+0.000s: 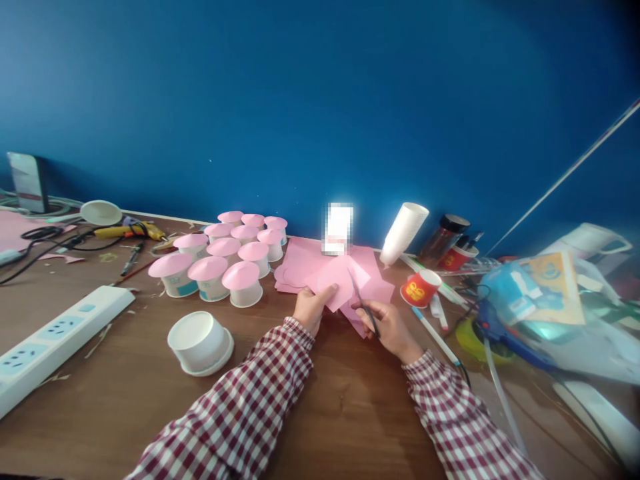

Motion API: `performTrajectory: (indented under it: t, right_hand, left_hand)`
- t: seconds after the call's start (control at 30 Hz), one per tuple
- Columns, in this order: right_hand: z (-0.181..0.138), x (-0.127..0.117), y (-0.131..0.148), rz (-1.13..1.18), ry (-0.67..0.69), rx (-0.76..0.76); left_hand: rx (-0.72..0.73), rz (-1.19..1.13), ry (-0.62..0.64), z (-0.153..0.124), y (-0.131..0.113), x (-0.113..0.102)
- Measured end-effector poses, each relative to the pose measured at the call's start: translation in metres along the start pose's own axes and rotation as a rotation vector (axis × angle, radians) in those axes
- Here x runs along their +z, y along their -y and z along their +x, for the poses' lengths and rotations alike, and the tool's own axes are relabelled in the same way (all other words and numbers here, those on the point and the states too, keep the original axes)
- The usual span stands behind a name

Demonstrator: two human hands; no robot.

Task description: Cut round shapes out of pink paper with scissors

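My left hand [311, 309] pinches the near left edge of a pink paper sheet [341, 279], thumb on top. In my right hand [393, 328] is a pair of scissors [369, 315], fingers wrapped around the handles. The scissor blades point away from me and lie at the right part of the held sheet; whether they are parted is too small to tell. More pink paper [305, 257] is spread beneath and behind the sheet. To the left stand several white paper cups topped with pink paper cones [241, 275].
Left are a white bowl-shaped container [199, 339], a power strip [60, 340] and a yellow glue gun [131, 231]. Right are stacked white cups [406, 230], a red paper cup [421, 289], a blue glue gun [507, 337] and plastic bags [595, 333]. A blue wall [320, 100] rises behind.
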State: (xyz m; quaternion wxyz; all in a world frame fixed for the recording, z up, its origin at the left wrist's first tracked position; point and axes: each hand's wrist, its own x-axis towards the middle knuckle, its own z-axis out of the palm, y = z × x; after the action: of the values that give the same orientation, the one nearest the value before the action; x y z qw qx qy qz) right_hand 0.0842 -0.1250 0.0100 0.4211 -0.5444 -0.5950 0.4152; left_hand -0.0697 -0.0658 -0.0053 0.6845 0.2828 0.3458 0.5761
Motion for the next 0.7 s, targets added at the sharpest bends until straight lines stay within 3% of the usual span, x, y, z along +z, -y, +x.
performTrajectory:
  t: [0.7]
  right_hand:
    - [0.0009, 0.0004, -0.0068, 0.026, 0.038, -0.003]
  left_hand:
    - [0.021, -0.001, -0.023, 0.0036, -0.0009, -0.0011]
